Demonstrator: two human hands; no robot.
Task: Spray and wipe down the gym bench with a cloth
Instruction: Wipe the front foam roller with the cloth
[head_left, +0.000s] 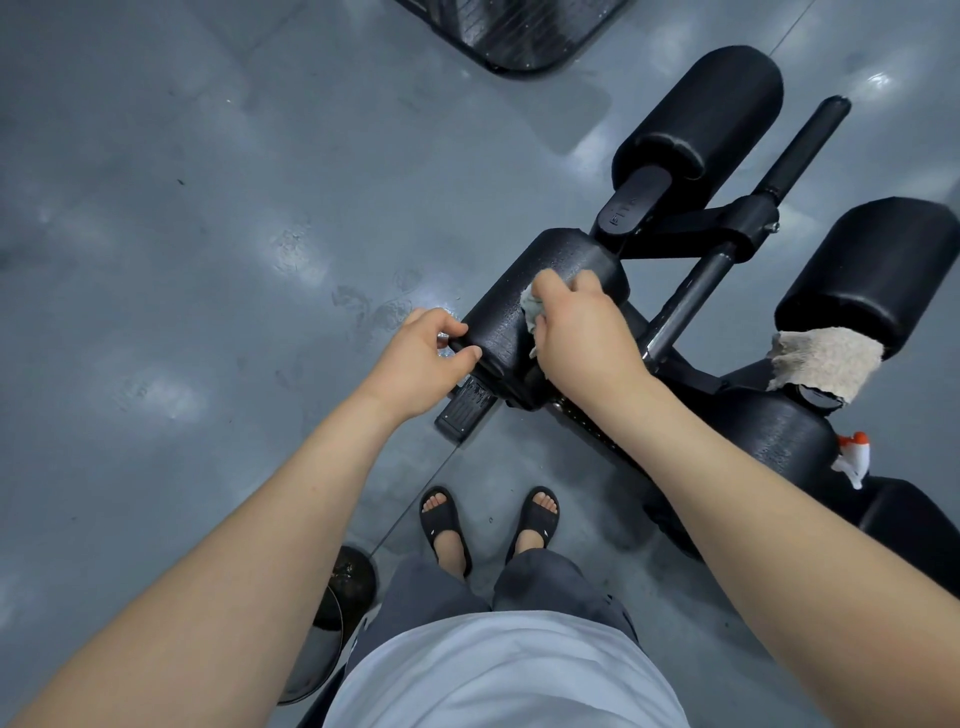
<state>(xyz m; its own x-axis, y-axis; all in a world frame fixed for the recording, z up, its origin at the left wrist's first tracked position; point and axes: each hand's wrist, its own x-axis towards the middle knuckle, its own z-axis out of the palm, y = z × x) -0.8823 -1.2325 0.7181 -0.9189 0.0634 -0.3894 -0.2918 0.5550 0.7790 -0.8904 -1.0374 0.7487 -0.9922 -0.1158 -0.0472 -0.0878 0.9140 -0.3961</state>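
The grey floor (182, 234) fills most of the view, with wet smears just left of the bench (737, 223), which runs from the middle out to the right edge. Its black padding is split into several foam rolls. The nearest roller (545, 275) is the one being worked on, and its skin looks beaded with droplets, so I judge spraying here is done and wiping is the step in hand.

The left hand (421, 358) steadies that roller at its near end, its grip narrow, with thumb and fingertips pinched on the end cap. The right hand (582, 332) lies on top of the roller, its grip closed round a bunched pale cloth (532, 309) pressed against the foam. Only a corner of the cloth shows under the fingers.

A second, beige towel (826, 358) hangs over the end of a roll further right, well apart from both hands. The spray bottle (854, 457), white with an orange tip, pokes out beside the padding at the right edge; what it rests on is hidden.

Next, the cloth probably needs to sweep along and round the roller while the left hand stops it turning. The far side and the end under the left fingers likely remain unwiped, so that hand will have to shift.
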